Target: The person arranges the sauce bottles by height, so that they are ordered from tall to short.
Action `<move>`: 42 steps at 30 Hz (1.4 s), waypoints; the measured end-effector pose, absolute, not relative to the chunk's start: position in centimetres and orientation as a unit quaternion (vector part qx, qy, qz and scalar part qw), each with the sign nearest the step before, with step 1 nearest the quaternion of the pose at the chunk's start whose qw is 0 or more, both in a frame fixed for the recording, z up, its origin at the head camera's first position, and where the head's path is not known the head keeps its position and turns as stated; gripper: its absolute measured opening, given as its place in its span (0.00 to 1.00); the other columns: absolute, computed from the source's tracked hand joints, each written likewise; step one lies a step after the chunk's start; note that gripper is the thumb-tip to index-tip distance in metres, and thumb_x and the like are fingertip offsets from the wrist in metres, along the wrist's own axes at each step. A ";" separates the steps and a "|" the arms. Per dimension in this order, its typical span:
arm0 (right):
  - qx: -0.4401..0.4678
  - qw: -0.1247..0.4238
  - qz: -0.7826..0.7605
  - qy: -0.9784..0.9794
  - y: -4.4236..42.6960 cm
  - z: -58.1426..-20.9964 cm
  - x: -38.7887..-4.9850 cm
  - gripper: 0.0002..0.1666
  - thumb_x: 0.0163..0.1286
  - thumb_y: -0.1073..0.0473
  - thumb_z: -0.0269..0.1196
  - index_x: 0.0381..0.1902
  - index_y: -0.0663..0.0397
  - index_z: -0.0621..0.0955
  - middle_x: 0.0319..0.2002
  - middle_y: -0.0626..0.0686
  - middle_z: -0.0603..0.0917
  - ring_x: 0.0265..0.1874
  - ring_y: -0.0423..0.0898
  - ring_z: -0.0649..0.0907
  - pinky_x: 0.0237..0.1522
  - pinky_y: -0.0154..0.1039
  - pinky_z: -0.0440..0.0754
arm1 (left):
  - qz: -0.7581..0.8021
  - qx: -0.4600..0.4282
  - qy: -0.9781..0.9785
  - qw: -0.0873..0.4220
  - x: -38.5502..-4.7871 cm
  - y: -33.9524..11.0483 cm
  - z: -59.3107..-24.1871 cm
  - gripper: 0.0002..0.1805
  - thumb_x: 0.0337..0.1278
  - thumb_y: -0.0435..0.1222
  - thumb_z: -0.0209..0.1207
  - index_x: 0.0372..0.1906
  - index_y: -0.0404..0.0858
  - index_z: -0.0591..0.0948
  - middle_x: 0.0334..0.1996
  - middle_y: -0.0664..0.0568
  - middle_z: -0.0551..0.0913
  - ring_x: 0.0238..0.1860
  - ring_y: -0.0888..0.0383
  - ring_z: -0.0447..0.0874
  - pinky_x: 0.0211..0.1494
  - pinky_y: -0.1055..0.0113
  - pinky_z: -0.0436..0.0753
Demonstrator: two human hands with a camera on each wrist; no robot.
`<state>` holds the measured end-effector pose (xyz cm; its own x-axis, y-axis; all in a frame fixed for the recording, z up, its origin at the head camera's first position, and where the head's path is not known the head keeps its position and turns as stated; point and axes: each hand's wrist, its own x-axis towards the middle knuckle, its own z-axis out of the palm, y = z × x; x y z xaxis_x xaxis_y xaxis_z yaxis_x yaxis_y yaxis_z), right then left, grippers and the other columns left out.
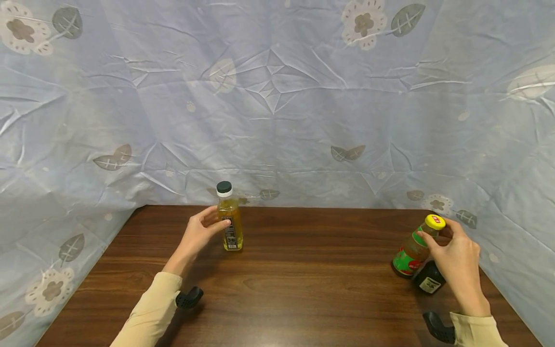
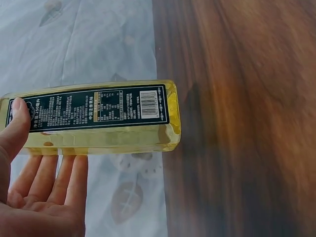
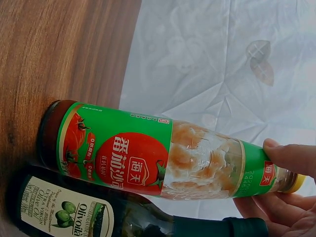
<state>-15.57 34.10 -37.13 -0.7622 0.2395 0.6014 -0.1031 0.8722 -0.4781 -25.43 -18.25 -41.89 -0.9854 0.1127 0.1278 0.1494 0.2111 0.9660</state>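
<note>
On the left, my left hand (image 1: pixel 201 233) holds a clear bottle of yellow oil (image 1: pixel 234 212) between thumb and fingers. That bottle has a dark cap, a white collar and a dark label with a barcode, which shows in the left wrist view. Whether its base touches the table, I cannot tell. At the far right, my right hand (image 1: pixel 458 255) grips the neck of a glass tomato ketchup bottle (image 3: pixel 123 148), just below its yellow cap (image 1: pixel 435 221). Close beside the ketchup stands a dark olive oil bottle (image 3: pixel 69 210), its upper part hidden behind my hand in the head view.
A brown wooden table (image 1: pixel 303 274) spreads between the two hands. Pale floral cloth (image 1: pixel 277 135) hangs behind it and along both sides. Black wrist mounts (image 1: pixel 189 298) sit at the sleeves.
</note>
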 end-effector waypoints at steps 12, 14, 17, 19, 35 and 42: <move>-0.042 0.337 0.250 -0.907 34.2 -37.3 -15.6 0.32 0.56 0.68 0.73 0.55 0.77 0.74 0.38 0.76 0.82 0.20 0.65 0.80 0.40 0.66 0.70 | -0.617 -0.070 -0.784 0.025 -24.0 -20.4 -42.2 0.34 0.62 0.41 0.66 0.69 0.36 0.69 0.63 0.38 0.74 0.63 0.45 0.73 0.61 0.60 0.78; -0.043 0.335 0.252 -0.907 34.2 -37.3 -15.6 0.32 0.56 0.68 0.73 0.55 0.77 0.74 0.38 0.77 0.81 0.22 0.67 0.80 0.41 0.66 0.70 | -0.613 -0.068 -0.787 0.023 -23.8 -20.7 -42.4 0.35 0.62 0.42 0.66 0.70 0.36 0.68 0.64 0.38 0.73 0.64 0.44 0.72 0.63 0.55 0.77; -0.044 0.336 0.254 -0.906 34.1 -37.3 -15.6 0.32 0.56 0.68 0.73 0.55 0.77 0.74 0.39 0.77 0.81 0.23 0.68 0.79 0.41 0.66 0.70 | -0.612 -0.067 -0.788 0.021 -23.8 -21.1 -42.8 0.35 0.61 0.43 0.66 0.70 0.35 0.68 0.64 0.39 0.73 0.65 0.44 0.71 0.64 0.53 0.76; -0.042 0.338 0.254 -0.905 34.1 -37.3 -15.6 0.32 0.56 0.69 0.73 0.55 0.77 0.74 0.38 0.77 0.81 0.23 0.69 0.79 0.40 0.66 0.69 | -0.612 -0.068 -0.787 0.021 -23.8 -21.2 -43.0 0.35 0.61 0.43 0.66 0.70 0.36 0.68 0.65 0.39 0.72 0.65 0.44 0.71 0.64 0.54 0.76; -0.044 0.334 0.263 -0.904 34.0 -37.3 -15.6 0.31 0.57 0.69 0.73 0.56 0.76 0.74 0.39 0.77 0.81 0.27 0.71 0.79 0.45 0.68 0.68 | -0.622 -0.095 -0.776 0.027 -23.5 -21.8 -43.9 0.33 0.63 0.40 0.65 0.70 0.35 0.68 0.65 0.39 0.73 0.65 0.45 0.70 0.59 0.73 0.77; -0.043 0.335 0.254 -0.906 34.1 -37.2 -15.4 0.31 0.57 0.68 0.73 0.55 0.76 0.74 0.38 0.76 0.82 0.24 0.68 0.80 0.41 0.65 0.71 | -0.626 -0.103 -0.772 0.029 -23.4 -21.7 -44.1 0.31 0.63 0.38 0.64 0.68 0.35 0.69 0.64 0.40 0.73 0.62 0.56 0.74 0.60 0.75 0.76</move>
<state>-15.40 34.06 -37.20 -0.7717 0.2491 0.5852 -0.0916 0.8670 -0.4899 -23.39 -21.72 -44.13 -0.9772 0.1223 0.1737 0.1952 0.1945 0.9613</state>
